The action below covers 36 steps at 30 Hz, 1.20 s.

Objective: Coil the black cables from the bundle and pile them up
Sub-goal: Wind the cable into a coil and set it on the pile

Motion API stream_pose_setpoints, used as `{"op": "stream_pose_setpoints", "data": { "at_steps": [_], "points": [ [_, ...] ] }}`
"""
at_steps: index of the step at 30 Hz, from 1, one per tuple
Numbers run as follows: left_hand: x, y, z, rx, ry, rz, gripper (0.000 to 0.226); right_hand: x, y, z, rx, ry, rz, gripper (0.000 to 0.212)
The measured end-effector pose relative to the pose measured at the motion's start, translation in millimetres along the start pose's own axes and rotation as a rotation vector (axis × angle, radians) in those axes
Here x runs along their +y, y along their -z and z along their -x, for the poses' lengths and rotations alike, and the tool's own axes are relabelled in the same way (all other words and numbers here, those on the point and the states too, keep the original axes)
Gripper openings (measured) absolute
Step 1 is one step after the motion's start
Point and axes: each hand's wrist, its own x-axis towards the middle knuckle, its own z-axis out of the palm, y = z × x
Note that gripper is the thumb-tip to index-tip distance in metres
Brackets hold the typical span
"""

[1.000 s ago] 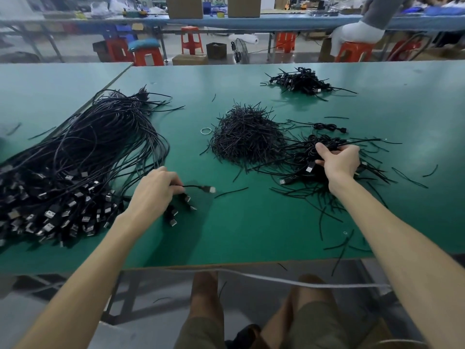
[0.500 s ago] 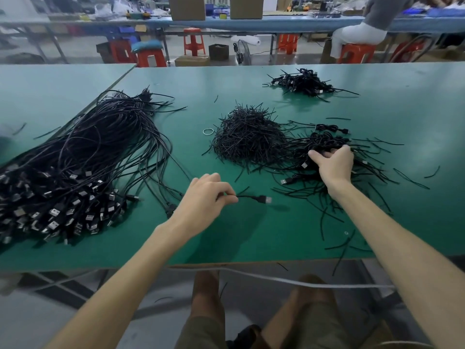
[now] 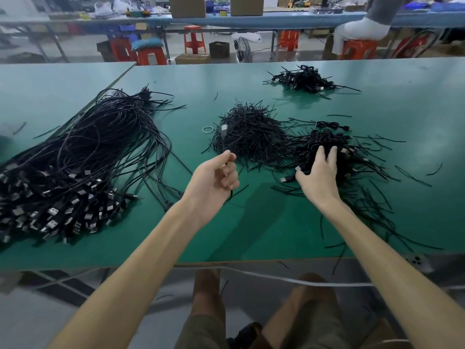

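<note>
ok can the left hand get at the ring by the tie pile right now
Probably yes. The ring lies on bare table just beyond the left hand, beside the tie pile, with nothing between. But that hand is pinching a cable, so its fingers are busy.

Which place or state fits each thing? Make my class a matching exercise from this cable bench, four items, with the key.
1 left hand
2 right hand
3 cable bundle
4 white ring

A beside the tie heap
B on the coiled pile
C pinching one cable
D at the left of the table

Pairs: 1-C, 2-B, 3-D, 4-A.
</note>
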Motion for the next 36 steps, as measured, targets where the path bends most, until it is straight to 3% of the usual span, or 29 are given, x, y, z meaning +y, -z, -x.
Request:
{"op": "stream_pose_setpoints", "data": {
  "at_steps": [4,7,10,15,19,22,26,29,31,34,36],
  "points": [
    [4.7,5.4,0.2,-0.065,0.044,0.034,0.030,-2.1,3.0,3.2,0.050,0.026,0.261,0.080],
    [5.4,9.5,-2.2,-0.043,0.022,0.024,0.030,-11.3,4.1,16.9,0.080,0.231,0.134,0.062],
    [5.2,9.2,-5.9,-0.048,-0.020,0.058,0.024,-30.2,0.3,39.9,-0.119,0.364,-0.223,0.036],
    [6.6,10.5,-6.5,-0.118,-0.041,0.243,0.037,-59.8,-31.2,72.6,-0.544,0.397,-0.437,0.029],
    [15.2,20.9,-3.5,-0.132,-0.078,0.276,0.030,-68.0,-47.3,82.4,-0.622,0.454,-0.352,0.022],
    [23.5,31.7,2.9,-0.177,-0.095,0.230,0.029,-69.0,-48.7,81.8,-0.633,0.492,-0.230,0.028],
    [27.5,39.1,14.7,-0.269,-0.117,0.000,0.025,-71.2,-40.7,72.4,-0.610,0.612,0.021,0.035],
    [31.5,41.5,21.8,-0.353,-0.125,-0.204,0.038,-66.2,-35.7,62.3,-0.388,0.930,0.458,0.040],
    [33.8,42.8,27.5,-0.440,-0.104,-0.403,0.043,-65.9,-31.5,59.0,-0.327,0.994,0.633,0.038],
    [31.0,38.9,30.3,-0.543,-0.055,-0.856,0.046,-65.6,-27.8,52.8,-0.306,0.936,0.627,0.038],
    [23.8,34.2,27.4,-0.506,0.000,-1.200,0.041,-65.3,-27.9,48.6,-0.261,0.948,0.605,0.032]
  ]
}}
